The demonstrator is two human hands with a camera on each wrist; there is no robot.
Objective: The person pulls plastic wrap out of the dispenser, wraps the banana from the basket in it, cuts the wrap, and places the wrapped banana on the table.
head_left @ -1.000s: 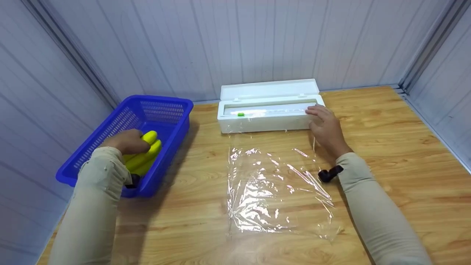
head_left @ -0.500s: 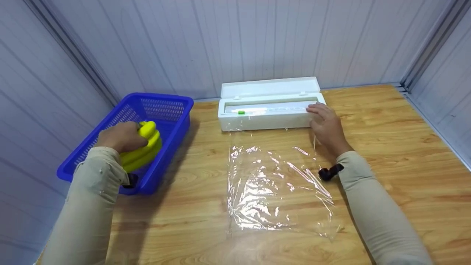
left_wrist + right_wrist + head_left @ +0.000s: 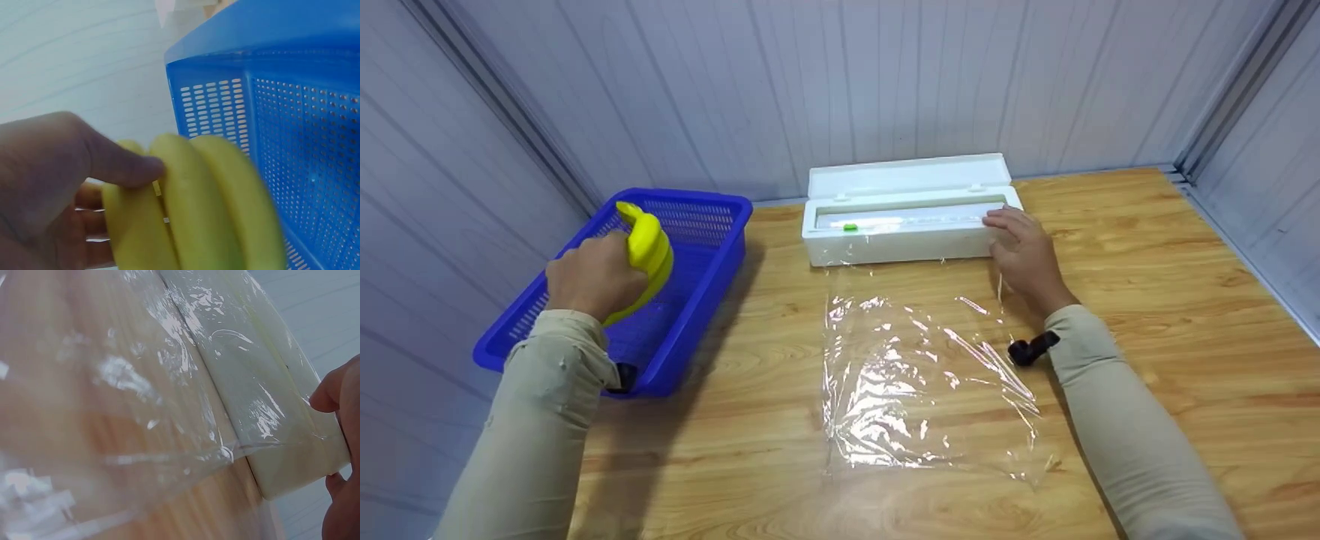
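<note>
My left hand (image 3: 594, 276) grips a bunch of yellow bananas (image 3: 651, 251) above the blue basket (image 3: 701, 322). In the left wrist view the thumb lies across the bananas (image 3: 194, 208), with curled fingers behind them. A long white cling film box (image 3: 900, 246) stands near the back wall, its lid (image 3: 911, 178) raised. The right hand (image 3: 1026, 255) holds that box's right end, fingers over the top edge and thumb at the side. From the box a sheet of clear cling film (image 3: 885, 390) runs forward over the table.
Wood-grain table (image 3: 1170, 300) extends to the right of the right arm. A small green piece (image 3: 850, 227) sits on the box's front edge. Panelled walls (image 3: 900, 82) bound the back and both sides.
My left hand has lifted the bananas up from the basket's bottom and tilted them more upright. The right hand, box and film stay in place.
</note>
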